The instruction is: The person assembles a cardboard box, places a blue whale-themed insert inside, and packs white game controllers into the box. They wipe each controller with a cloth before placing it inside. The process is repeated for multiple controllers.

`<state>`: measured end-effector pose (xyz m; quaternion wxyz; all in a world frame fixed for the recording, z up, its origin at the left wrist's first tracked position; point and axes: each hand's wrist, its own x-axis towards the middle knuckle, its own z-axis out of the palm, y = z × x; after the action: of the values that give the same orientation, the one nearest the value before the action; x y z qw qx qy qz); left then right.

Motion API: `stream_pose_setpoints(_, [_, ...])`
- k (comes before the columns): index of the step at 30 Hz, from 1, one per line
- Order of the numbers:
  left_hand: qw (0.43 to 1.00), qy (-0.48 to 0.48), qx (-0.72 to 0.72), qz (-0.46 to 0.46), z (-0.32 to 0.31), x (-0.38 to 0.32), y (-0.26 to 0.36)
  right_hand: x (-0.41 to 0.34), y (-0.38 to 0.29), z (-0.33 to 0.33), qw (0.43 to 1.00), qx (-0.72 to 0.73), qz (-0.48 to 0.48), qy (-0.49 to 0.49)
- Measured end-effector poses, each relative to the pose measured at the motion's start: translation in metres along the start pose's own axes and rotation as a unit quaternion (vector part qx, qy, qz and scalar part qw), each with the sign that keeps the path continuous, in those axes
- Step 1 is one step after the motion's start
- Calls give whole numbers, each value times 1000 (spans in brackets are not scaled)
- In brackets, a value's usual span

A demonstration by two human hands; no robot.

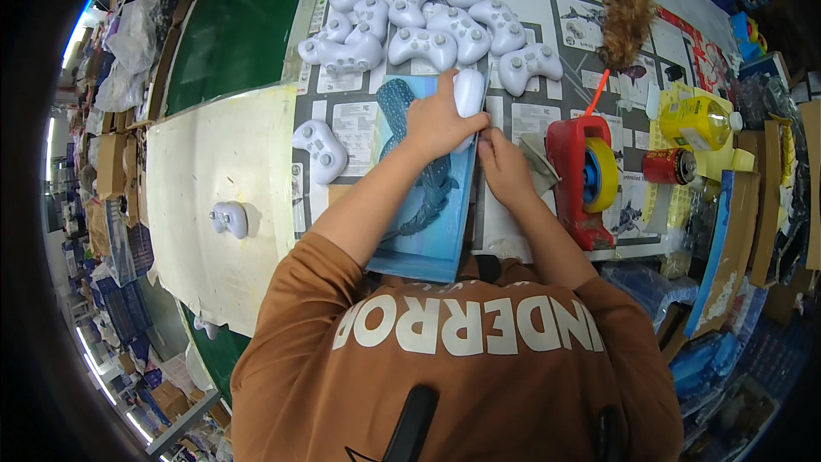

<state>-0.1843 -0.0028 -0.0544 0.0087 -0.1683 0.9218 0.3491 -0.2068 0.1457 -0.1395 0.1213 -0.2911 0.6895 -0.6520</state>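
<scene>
My left hand (439,119) lies over a blue printed box (423,205) with a whale shark picture, its thumb and fingers around a white game controller (469,93) standing on edge at the box's right side. At that same side, just below the controller, my right hand (503,163) has its fingertips at the box's edge; whether they pinch it is hard to tell. Several white controllers (423,48) are heaped beyond the box. One more controller (321,151) rests to its left, and another controller (229,219) lies on the pale board farther left.
Right of my hands stands a red tape dispenser (567,186) with yellow tape, a grey cloth (540,163) beside it. Farther right are a drink can (668,165), a bottle of yellow liquid (696,123) and cardboard pieces (725,250). A brown duster (625,25) lies behind.
</scene>
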Motion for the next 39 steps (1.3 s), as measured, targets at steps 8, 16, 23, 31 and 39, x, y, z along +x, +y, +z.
stream_pose_setpoints(8, [1000,3,7,-1,0,0,0,8,0,1,985,114,121,-40])
stream_pose_setpoints(16, [1000,2,8,-5,-1,-1,2,1,-19,3,979,14,201,-19])
stream_pose_setpoints(23, [1000,3,4,-8,-1,-1,2,2,-20,5,995,-58,69,35])
stream_pose_setpoints(31, [1000,5,-3,-11,0,0,0,4,-30,-2,989,-144,-31,-21])
stream_pose_setpoints(39, [1000,8,0,-8,1,0,0,0,-33,5,982,-130,136,-26])
